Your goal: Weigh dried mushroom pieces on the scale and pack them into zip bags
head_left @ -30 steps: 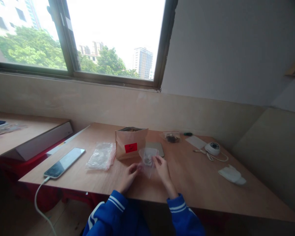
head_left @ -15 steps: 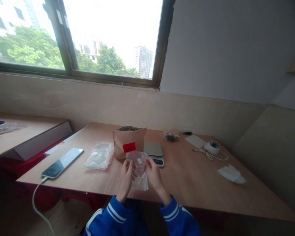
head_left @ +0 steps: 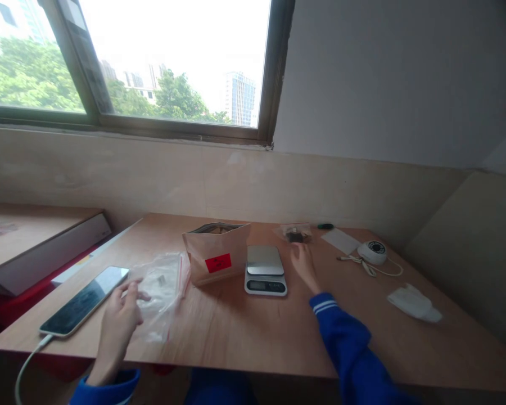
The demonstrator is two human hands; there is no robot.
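My left hand (head_left: 124,308) is open, its fingers loosely bent and apart. It hovers over or touches the left edge of clear plastic zip bags (head_left: 162,304), one of which carries a small white label. Stretched far across the table, my right hand (head_left: 302,261) has its fingertips at the near edge of a small clear bag with dark pieces inside (head_left: 295,234). Those fingers look extended, though their tips are partly hidden. Between my hands stand a brown paper pouch (head_left: 202,267) with a red label, its top gaping, and a white digital scale (head_left: 265,269) with a bare metal plate.
A phone (head_left: 86,301) on a white cable lies at the left. To the right are a white card (head_left: 340,242), a green-handled tool (head_left: 325,226), a white dome camera (head_left: 373,253) with its cord, and a crumpled white wrapper (head_left: 413,304).
Both hands have parted from the clear bag held between them, which now appears to lie on the stack at left. My right hand has reached to the small bag at the back. The view has shifted.
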